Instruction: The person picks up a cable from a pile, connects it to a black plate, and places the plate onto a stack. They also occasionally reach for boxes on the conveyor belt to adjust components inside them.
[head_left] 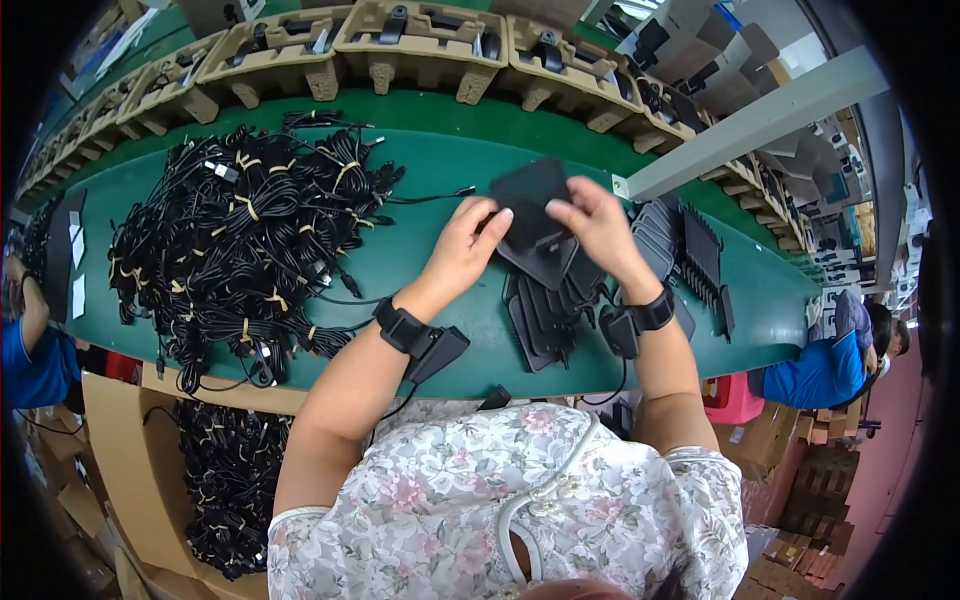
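Note:
My left hand (463, 250) and my right hand (603, 232) pinch a flat black plate (530, 185) between them above the green table. The plate has rounded corners and is slightly blurred. Just under it, a second black plate (548, 265) lies partly hidden; I cannot tell whether my fingers touch it. Nearer to me, several similar black plates (540, 325) lean overlapped on the table. To the left of my left hand rises a big heap of black cables (250, 220), coiled and tied with tan bands. Each of my wrists wears a black strap with a box on it.
Formed cardboard trays (420, 45) holding black parts line the far side. More black plates (705, 250) stand in rows on the right, by a pale metal post (760, 125). A cardboard box (135, 470) of cables stands lower left. People in blue work at both sides.

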